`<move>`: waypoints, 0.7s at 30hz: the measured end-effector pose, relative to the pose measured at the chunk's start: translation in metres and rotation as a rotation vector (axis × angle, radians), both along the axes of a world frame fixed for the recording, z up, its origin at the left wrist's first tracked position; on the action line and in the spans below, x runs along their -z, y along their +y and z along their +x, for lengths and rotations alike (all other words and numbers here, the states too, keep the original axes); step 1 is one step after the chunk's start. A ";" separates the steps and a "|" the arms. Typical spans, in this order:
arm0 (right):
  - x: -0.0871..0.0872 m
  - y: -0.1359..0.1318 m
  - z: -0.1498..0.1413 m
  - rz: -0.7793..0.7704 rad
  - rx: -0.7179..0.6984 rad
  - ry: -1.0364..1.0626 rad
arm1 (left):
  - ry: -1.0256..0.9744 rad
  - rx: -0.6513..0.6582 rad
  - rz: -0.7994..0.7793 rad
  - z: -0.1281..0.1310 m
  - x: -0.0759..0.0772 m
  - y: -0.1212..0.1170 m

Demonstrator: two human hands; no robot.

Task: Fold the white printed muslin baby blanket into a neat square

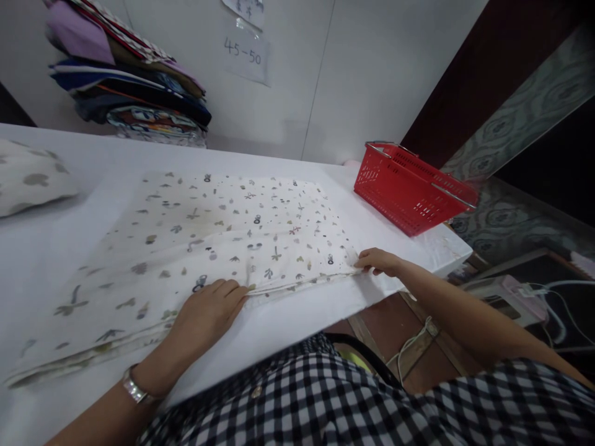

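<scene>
A white cloth (223,248) printed with small plants and figures lies spread and folded in layers on the white table (400,266). My left hand (211,313), below a wrist with a silver watch, is at the middle of its near edge. Its fingers are closed on the layered hem; the thumb is partly hidden. At the cloth's near right corner, my right hand (379,261) pinches the edge between thumb and fingers. The layers look slightly uneven along the near side, and a crease runs across the middle.
A red plastic basket (409,189) with metal handles stands at the table's right end. Folded fabrics (134,80) are stacked at the back left. A patterned white bundle (32,176) lies at the left edge. A paper sign (246,56) hangs on the wall.
</scene>
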State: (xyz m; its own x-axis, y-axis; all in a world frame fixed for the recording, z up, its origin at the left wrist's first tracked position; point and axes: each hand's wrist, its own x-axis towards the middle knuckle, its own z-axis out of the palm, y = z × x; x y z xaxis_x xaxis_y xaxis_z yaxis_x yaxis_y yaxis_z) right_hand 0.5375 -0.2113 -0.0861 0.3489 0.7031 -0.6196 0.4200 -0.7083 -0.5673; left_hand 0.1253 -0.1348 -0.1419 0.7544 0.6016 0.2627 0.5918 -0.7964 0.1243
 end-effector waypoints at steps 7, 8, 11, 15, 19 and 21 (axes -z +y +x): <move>-0.007 0.001 -0.005 0.038 0.054 0.062 | -0.012 -0.002 -0.022 -0.001 -0.001 -0.001; -0.007 0.001 -0.006 0.036 0.056 0.078 | -0.014 0.000 -0.023 -0.001 0.000 0.000; -0.006 -0.001 -0.007 0.025 0.050 0.114 | -0.017 0.006 -0.023 0.000 0.000 0.000; -0.004 -0.002 -0.002 0.056 0.039 0.072 | -0.018 0.003 -0.027 0.000 -0.001 0.000; -0.002 0.001 0.002 0.118 0.051 -0.023 | -0.019 -0.004 -0.041 0.000 -0.003 -0.002; -0.003 0.003 0.001 0.134 0.063 -0.024 | -0.013 -0.005 -0.046 -0.001 -0.004 -0.002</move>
State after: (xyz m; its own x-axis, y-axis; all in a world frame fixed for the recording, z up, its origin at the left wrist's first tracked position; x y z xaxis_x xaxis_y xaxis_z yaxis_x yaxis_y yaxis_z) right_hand 0.5382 -0.2088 -0.0833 0.4082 0.7554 -0.5126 0.3915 -0.6521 -0.6492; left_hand 0.1245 -0.1364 -0.1384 0.7477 0.6174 0.2445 0.5942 -0.7864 0.1686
